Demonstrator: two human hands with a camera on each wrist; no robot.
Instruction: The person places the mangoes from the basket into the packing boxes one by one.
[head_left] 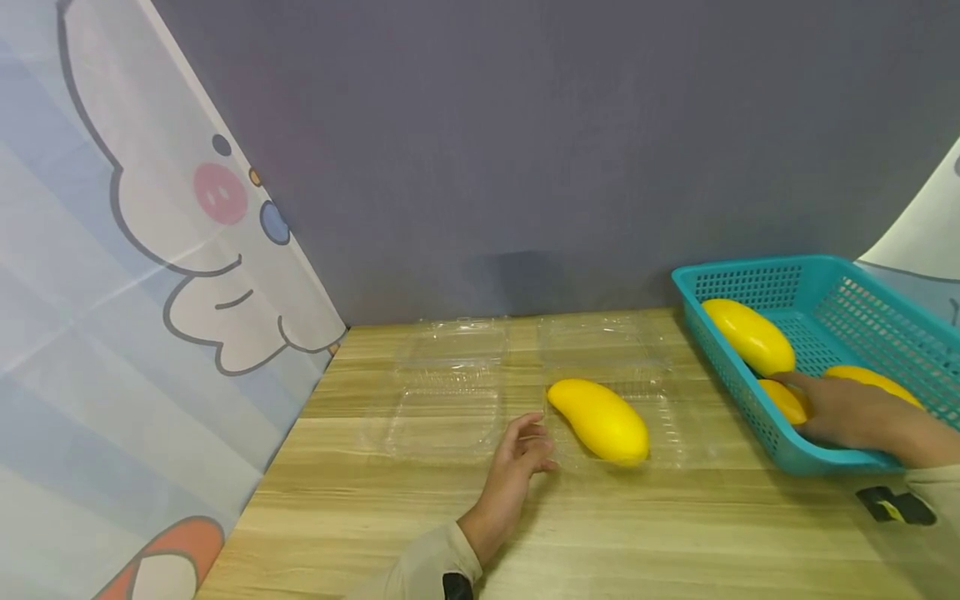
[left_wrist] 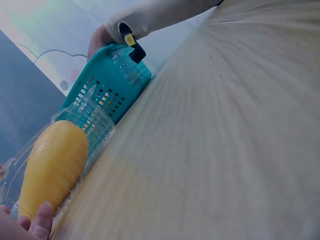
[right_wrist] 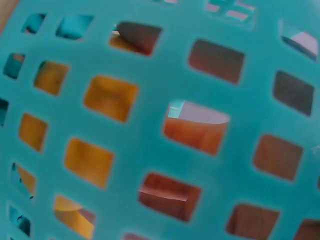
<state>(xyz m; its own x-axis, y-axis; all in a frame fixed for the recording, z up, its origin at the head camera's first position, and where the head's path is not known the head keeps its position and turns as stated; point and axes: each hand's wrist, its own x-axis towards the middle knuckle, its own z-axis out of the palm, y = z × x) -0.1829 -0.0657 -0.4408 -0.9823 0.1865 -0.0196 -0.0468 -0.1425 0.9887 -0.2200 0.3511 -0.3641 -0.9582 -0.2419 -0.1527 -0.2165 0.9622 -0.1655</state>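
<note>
My right hand (head_left: 851,410) reaches inside a teal basket (head_left: 798,461) and grips a yellow mango (head_left: 783,402) near the basket's front left corner. In the right wrist view the basket's wall (right_wrist: 150,65) hides most of that hand and the fruit. One large mango (head_left: 600,421) lies in the right-hand clear plastic clamshell box (head_left: 663,425), whose lid is folded back. Beside that box's left edge is my left hand (head_left: 517,462), fingers loosely bent and holding nothing. The left wrist view has its fingers (left_wrist: 44,220) close to the mango; contact with the box is unclear.
A second clear clamshell box (head_left: 446,417) lies unfolded to the left. Two more mangoes, one at the back left (head_left: 750,337) and one at the right (head_left: 873,382), are in the basket. A grey panel (head_left: 510,167) rises behind the wooden table (head_left: 600,542).
</note>
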